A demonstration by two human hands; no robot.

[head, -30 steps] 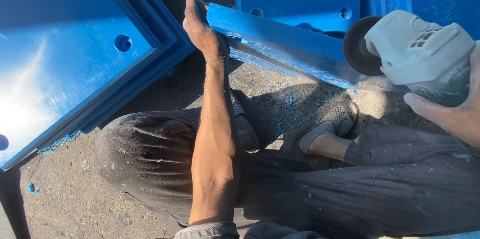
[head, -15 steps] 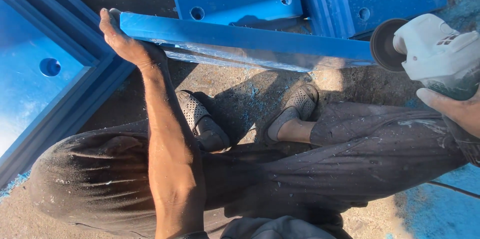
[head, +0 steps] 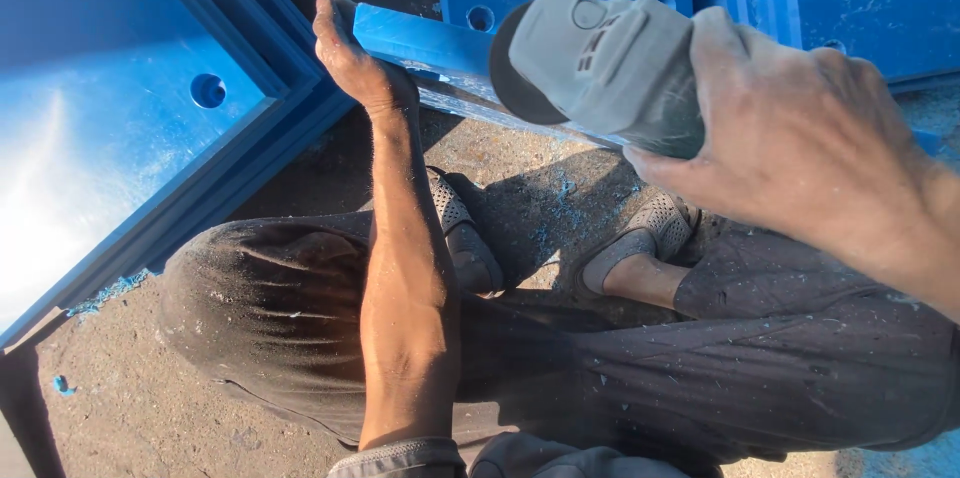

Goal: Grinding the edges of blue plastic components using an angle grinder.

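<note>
Two hands busy: left hand [head: 350,58] clamps blue bar [head: 420,38] end, stiff, likely slippery; right hand [head: 800,148] fingers wrapped round grey angle grinder [head: 600,68], heavy-looking.

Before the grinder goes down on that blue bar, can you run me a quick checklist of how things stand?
1. Left hand gripping the end of the blue bar: ok.
2. Right hand closed around the grey angle grinder: ok.
3. Disc clear of the left hand: ok, apart along the bar.
4. Disc spinning or touching the bar: cannot tell.
5. Feet in perforated shoes out from under the bar: not ok, just below it.
6. Gloves: not ok, both hands bare.
</note>
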